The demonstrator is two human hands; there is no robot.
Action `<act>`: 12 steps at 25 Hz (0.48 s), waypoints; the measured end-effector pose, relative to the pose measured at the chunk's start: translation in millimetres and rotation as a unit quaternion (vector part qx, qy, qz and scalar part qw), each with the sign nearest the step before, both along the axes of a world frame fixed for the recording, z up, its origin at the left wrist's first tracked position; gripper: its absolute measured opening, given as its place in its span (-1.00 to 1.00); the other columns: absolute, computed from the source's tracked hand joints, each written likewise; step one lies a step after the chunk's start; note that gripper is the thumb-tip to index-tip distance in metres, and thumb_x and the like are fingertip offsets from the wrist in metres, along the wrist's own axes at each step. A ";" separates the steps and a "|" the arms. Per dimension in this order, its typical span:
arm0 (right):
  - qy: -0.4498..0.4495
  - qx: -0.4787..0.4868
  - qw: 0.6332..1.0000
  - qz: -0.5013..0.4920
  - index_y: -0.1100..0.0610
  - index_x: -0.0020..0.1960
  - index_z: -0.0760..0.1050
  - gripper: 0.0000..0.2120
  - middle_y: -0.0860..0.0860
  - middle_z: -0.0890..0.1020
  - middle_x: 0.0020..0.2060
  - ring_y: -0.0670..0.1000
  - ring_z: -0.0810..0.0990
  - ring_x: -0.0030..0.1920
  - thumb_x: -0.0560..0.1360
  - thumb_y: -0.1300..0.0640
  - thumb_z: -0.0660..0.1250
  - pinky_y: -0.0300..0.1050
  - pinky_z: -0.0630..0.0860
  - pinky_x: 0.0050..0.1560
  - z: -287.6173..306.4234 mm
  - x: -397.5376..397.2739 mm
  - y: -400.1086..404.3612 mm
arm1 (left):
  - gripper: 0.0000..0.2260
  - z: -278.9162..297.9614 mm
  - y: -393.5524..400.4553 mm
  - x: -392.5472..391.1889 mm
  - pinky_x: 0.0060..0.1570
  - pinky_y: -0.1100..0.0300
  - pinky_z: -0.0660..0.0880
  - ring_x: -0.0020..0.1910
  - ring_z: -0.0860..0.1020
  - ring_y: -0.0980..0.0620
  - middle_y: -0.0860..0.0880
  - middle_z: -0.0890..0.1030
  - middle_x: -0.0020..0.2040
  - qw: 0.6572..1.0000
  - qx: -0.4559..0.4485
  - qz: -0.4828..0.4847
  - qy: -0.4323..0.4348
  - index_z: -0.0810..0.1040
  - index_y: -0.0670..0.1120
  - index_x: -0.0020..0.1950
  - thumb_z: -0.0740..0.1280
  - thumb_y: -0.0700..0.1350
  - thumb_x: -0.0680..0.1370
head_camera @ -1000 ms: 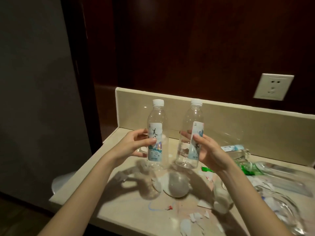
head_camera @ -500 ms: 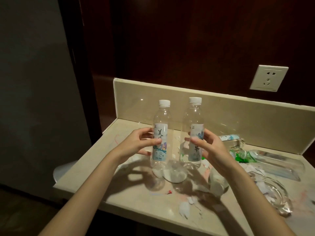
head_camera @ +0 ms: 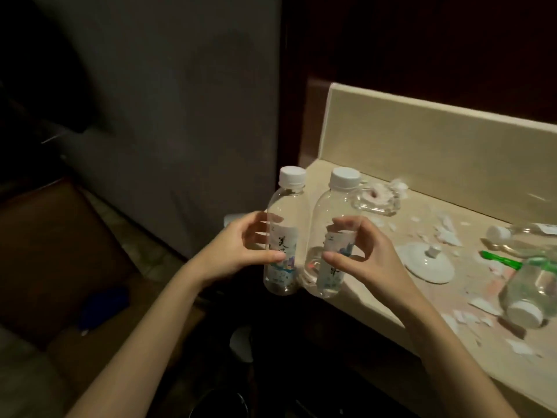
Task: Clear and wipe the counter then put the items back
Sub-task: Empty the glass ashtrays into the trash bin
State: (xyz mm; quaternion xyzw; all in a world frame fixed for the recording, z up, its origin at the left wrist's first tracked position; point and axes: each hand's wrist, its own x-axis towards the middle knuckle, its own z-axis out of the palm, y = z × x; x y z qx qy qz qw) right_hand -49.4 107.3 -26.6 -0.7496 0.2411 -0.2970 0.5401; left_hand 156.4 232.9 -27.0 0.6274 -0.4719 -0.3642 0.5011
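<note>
The left grip was curled around the left bottle at its label, thumb in front and fingers wrapped behind, so the bottle was held upright in it. The right grip was closed the same way on the right bottle, thumb pressed across the label and fingers hooked round the upper body. Both bottles were clear, white-capped and seen side by side, very close or touching at the shoulders; which could not be told. They were held in the air just off the left end of the table, over the dark floor beside it.

Further right on the table a white lid with a small knob was lying flat. A glass ashtray was placed near the back wall of the table, with something pale inside it. Torn white paper scraps were scattered across the surface. Toward the right edge a green-labelled bottle was lying on its side with its cap toward the camera, and another lying bottle was seen behind it
</note>
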 end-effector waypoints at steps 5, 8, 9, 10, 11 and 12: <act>0.049 0.006 0.993 0.104 0.03 0.13 0.46 -0.55 -0.16 0.61 0.02 -0.19 0.58 0.08 0.32 0.13 0.56 -0.27 0.53 -0.01 -55.4 40.8 39.9 | -0.48 -48.7 79.3 6.5 0.00 0.53 0.42 0.08 0.54 0.38 0.10 0.57 0.12 0.994 0.057 0.091 -0.011 0.43 0.07 0.20 0.49 -0.33 0.37; 0.089 0.006 0.988 0.130 0.01 0.12 0.45 -0.54 -0.19 0.60 0.02 -0.23 0.54 0.10 0.30 0.06 0.56 -0.21 0.53 0.06 -110.0 65.6 72.9 | -0.48 -101.2 114.7 16.0 -0.06 0.54 0.41 0.02 0.52 0.45 0.15 0.54 0.09 0.987 0.095 0.127 -0.008 0.42 0.08 0.12 0.49 -0.38 0.35; 0.100 0.009 0.986 0.132 -0.01 0.13 0.44 -0.52 -0.19 0.59 0.03 -0.23 0.53 0.11 0.28 0.02 0.55 -0.18 0.53 0.08 -130.3 72.9 82.6 | -0.48 -121.2 123.7 20.4 -0.05 0.54 0.41 0.01 0.52 0.46 0.16 0.54 0.08 0.984 0.108 0.140 -0.007 0.42 0.07 0.10 0.50 -0.38 0.34; 0.113 0.012 0.984 0.134 -0.02 0.13 0.44 -0.51 -0.18 0.59 0.04 -0.23 0.52 0.11 0.27 -0.01 0.54 -0.16 0.53 0.09 -153.0 79.4 91.9 | -0.49 -144.1 132.5 25.2 -0.05 0.55 0.40 -0.01 0.51 0.48 0.18 0.53 0.06 0.980 0.123 0.155 -0.010 0.41 0.08 0.08 0.51 -0.37 0.33; 0.129 0.012 0.982 0.137 -0.03 0.14 0.43 -0.49 -0.18 0.58 0.04 -0.22 0.53 0.10 0.27 -0.04 0.53 -0.16 0.54 0.08 -174.8 85.4 99.4 | -0.50 -169.3 139.2 29.5 -0.04 0.54 0.40 -0.03 0.51 0.49 0.19 0.53 0.04 0.976 0.141 0.165 -0.012 0.41 0.08 0.06 0.53 -0.34 0.33; 0.149 0.011 0.979 0.141 -0.03 0.15 0.43 -0.49 -0.17 0.58 0.03 -0.21 0.53 0.08 0.26 -0.06 0.53 -0.18 0.54 0.06 -201.2 91.0 107.4 | -0.50 -198.6 146.3 33.5 -0.01 0.50 0.41 -0.04 0.52 0.45 0.18 0.54 0.03 0.971 0.162 0.175 -0.013 0.41 0.09 0.06 0.55 -0.32 0.32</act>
